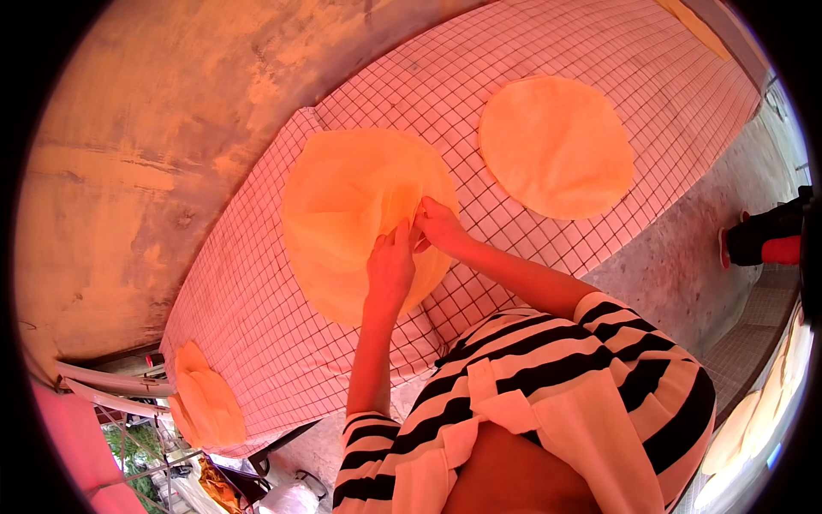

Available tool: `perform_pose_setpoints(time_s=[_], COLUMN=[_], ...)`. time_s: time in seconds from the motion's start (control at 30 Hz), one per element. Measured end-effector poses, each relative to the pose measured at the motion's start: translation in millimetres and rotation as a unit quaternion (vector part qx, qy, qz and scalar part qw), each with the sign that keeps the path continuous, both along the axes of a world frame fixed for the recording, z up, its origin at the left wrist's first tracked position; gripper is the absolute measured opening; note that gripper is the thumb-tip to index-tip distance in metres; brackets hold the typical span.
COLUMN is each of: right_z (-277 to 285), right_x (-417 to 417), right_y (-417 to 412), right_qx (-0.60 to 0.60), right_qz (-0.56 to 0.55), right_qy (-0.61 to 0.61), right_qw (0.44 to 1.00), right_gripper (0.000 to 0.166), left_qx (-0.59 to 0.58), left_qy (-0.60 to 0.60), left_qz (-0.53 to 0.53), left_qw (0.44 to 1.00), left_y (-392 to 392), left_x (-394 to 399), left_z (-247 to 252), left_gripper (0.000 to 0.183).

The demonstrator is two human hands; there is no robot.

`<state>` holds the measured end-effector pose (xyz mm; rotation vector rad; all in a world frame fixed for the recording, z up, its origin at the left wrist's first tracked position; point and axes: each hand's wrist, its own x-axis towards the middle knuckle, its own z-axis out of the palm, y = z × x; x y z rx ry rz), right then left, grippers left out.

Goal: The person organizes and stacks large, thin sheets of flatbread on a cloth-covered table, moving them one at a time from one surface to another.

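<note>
A stack of thin, round, pale sheets [334, 225], tinted orange by the light, lies on the checked cloth; the picture does not settle their material. At its right half, my left hand [393, 260] pinches a raised fold of the top sheet between the fingertips. My right hand [442, 226] touches the left fingertips and grips the same fold. Creases spread leftward from that fold. Apart from it, another round stack [557, 148] lies flat farther right, with shallow wrinkles on top.
The checked cloth [398, 90] covers a long table along a stained wall [154, 160]. More round sheets [207, 398] drape over its left end. Bags and a metal frame [138, 450] stand at lower left. At far right, a person's leg and shoe [738, 247] show on the concrete floor [674, 276].
</note>
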<state>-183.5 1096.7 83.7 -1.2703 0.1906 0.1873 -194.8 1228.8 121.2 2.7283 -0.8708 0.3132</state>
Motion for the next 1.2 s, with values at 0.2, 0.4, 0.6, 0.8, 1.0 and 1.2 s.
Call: perform_pose_setpoints(time_s=[0.2,0.4,0.6,0.8,1.0,1.2], right_z=[-0.9,7.1,-40.3,-60.4,-90.1,-92.1], right_x=[0.0,-7.6,-63.1,-111.9,-109.8,-97.4], right_y=[-0.8,-11.7,-113.7,-268.3,-372.2,-390.7], right_qx=[0.063,0.101,0.049,-0.173,-0.286,-0.074], right_qz=[0.019,0.095,0.039,-0.404,-0.480,-0.289], right_qy=[0.024,-0.008,0.106,0.055,0.183,0.187], right_qw=[0.998,0.990,0.992,0.897,0.809,0.936], right_gripper=[0.018,0.031,0.031,0.029,0.037,0.036], left_qx=[-0.049,-0.198,-0.308,-0.180,-0.071,-0.288], left_qy=[-0.092,0.021,0.094,0.258,0.498,0.470], left_qz=[0.121,0.180,0.162,-0.074,-0.161,-0.078], left_qw=[0.987,0.963,0.933,0.946,0.849,0.831], left_y=[-18.6,56.9,37.3,-41.2,-102.5,-74.2], left_x=[-37.9,21.7,52.3,11.3,-8.2,-23.1], left_z=[-25.0,11.6,189.3,166.2,100.1,120.6], left_gripper=[0.031,0.009,0.022,0.028,0.033,0.033])
